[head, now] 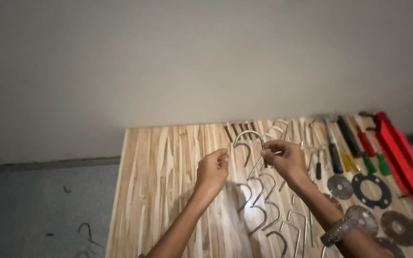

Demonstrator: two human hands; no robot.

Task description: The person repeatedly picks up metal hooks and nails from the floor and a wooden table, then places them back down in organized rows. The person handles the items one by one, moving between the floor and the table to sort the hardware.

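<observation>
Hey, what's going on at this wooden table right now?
A person is holding a curved metal hook up above a wooden table. The right hand pinches one end of it, and the left hand is raised just beside it with fingertips close to the hook. Below the hands, more metal hooks lie in rows on the table. To the right sit screwdrivers and round flat gaskets.

Workshop: screwdrivers [347, 143], gaskets [371, 190], U-bolts [264, 210] on workbench [158, 191].
</observation>
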